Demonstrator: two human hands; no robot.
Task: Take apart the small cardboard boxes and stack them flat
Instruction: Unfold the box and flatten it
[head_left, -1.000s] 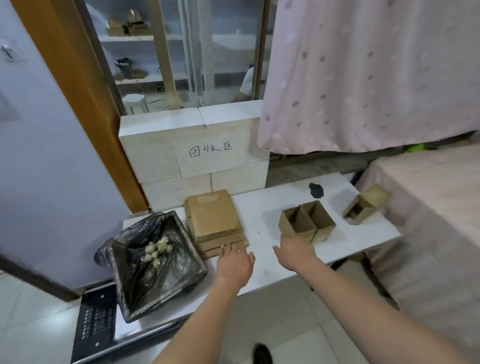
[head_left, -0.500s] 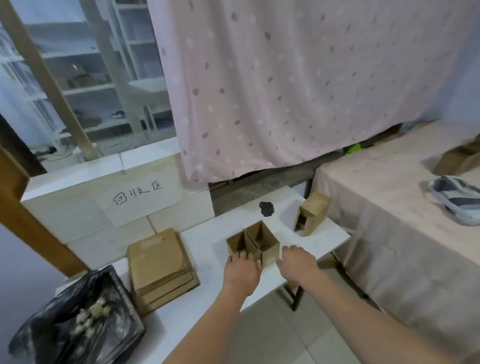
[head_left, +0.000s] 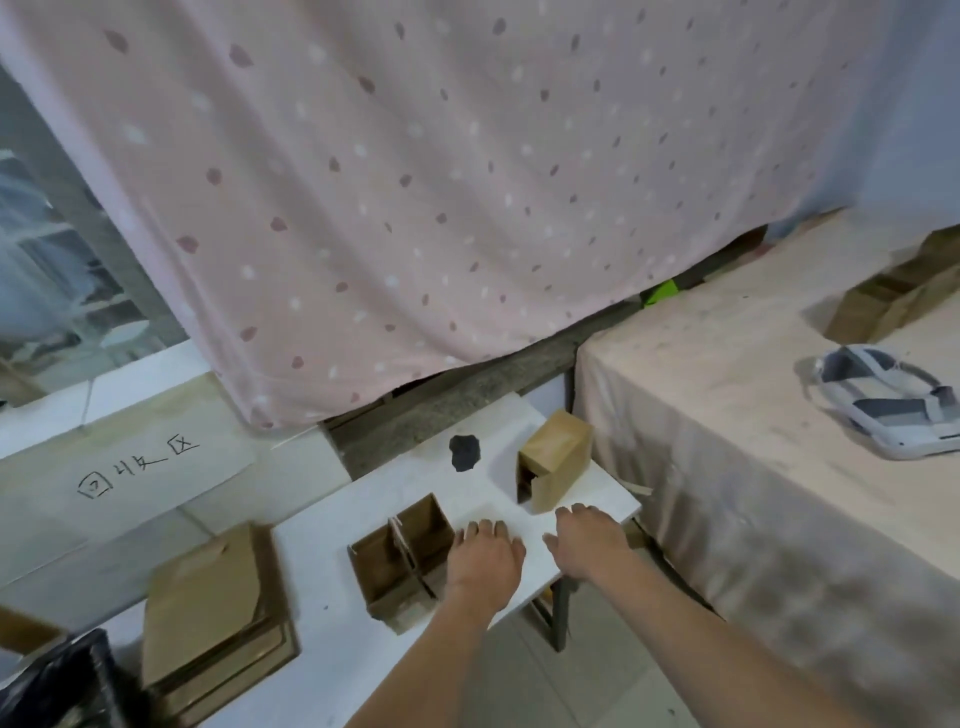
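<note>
A small box (head_left: 553, 464) stands on its side at the far right corner of the white bench (head_left: 332, 597), its open end facing the person. A pair of open-topped boxes (head_left: 402, 558) sits mid-bench, and the flat stack (head_left: 213, 618) lies further left. The right hand (head_left: 592, 540) hovers just short of the small box, fingers spread and relaxed, its grip holding nothing. The left hand (head_left: 483, 564) is beside the pair, fingers straight, also empty. A black blot (head_left: 464, 452) marks the bench. A pink curtain (head_left: 441, 182) hangs behind; a bed (head_left: 753, 415) stands on the right.
</note>
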